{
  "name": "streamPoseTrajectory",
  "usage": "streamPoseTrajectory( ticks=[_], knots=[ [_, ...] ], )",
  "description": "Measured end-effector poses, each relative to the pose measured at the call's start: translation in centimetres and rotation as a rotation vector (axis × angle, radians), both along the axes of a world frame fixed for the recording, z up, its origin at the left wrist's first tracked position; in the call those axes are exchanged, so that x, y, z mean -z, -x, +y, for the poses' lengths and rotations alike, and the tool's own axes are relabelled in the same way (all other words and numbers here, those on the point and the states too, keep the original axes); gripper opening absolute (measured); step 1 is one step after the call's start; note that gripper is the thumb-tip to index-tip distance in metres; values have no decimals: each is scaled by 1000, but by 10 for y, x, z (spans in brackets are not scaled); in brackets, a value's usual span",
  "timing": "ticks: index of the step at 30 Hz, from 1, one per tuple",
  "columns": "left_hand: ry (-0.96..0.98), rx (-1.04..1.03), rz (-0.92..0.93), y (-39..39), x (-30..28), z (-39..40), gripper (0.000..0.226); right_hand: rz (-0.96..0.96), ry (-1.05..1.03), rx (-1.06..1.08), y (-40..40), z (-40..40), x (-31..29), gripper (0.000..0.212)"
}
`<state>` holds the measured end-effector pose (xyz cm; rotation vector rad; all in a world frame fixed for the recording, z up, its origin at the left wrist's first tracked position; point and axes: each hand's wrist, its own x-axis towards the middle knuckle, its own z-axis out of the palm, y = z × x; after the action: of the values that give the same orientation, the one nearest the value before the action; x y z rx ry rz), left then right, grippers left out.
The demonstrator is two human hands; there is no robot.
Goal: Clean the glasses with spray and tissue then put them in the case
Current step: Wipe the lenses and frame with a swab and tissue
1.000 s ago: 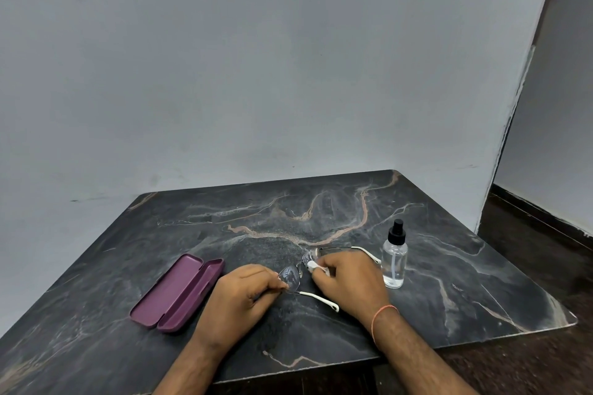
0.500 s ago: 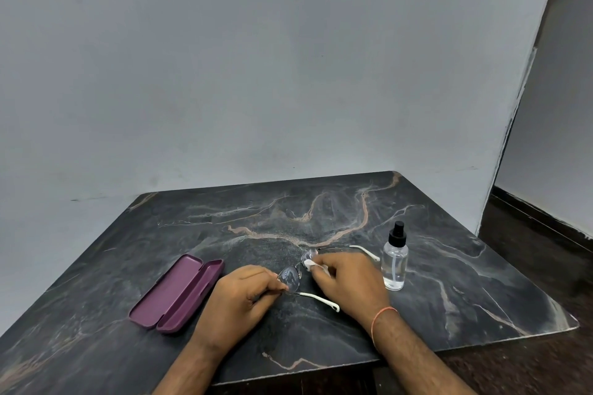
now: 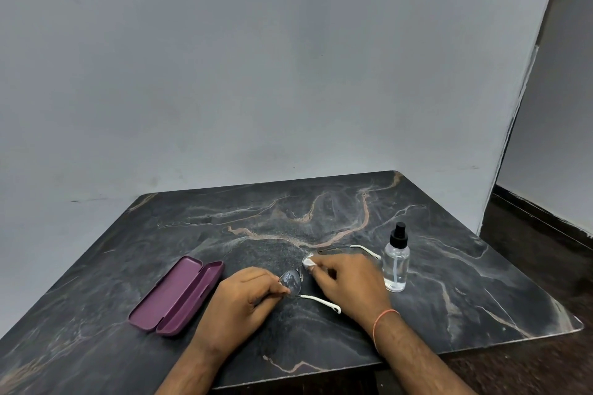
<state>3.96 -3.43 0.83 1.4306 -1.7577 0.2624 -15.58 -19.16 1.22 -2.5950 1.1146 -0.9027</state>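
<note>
White tissue is wadded in the right hand, fingers curled round it and pressing it on the far lens of the glasses. Left hand pinches the frame at the near lens edge, by the hinge. Both grips are closed on their things.

Landmark is the spray bottle, upright on the bench:
- glasses sit just left of the bottle, temples unfolded; one white temple tip ends right beside the bottle, the other points back toward the bench's near edge
- can't tell if the frame is resting on the bench or held just off it
- purple case lies well left of the bottle, beyond the left hand, lid open and nothing visible inside

Step in hand, my read: wiping a lens, casing not yet started.

How to do it well:
- keep the left pinch on the frame rim, not on the glass, so the near lens doesn't pick up prints
- light circular passes with the tissue, centre outward, both faces; support the lens from behind so the bridge doesn't flex
- do the near lens too, swapping the hold to the other side
- watch the right wrist and the temple tip by the bottle, easy to knock it over
- fold the temples before going left to the case
</note>
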Motion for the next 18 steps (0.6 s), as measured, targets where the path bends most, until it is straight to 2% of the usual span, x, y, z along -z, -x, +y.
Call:
streamPoseTrajectory(
  ticks=[3,5,8,11,14,18],
  knots=[
    [3,2,7,1,-1,1,10,-80,-22,-50,0,3,-1,29],
    [9,11,8,1,0,0,10,-119,-5,-5,0,5,-3,23],
    [24,19,7,0,3,-2,6,-129,-8,63,0,3,-3,25],
    [23,14,9,-1,4,-3,14,-123,-62,23,0,3,-3,26],
    [13,11,6,-2,4,-2,8,-130,-125,-56,1,7,-4,29],
    [0,1,6,-1,2,-2,10,-129,-94,-42,2,7,-5,29]
  ],
)
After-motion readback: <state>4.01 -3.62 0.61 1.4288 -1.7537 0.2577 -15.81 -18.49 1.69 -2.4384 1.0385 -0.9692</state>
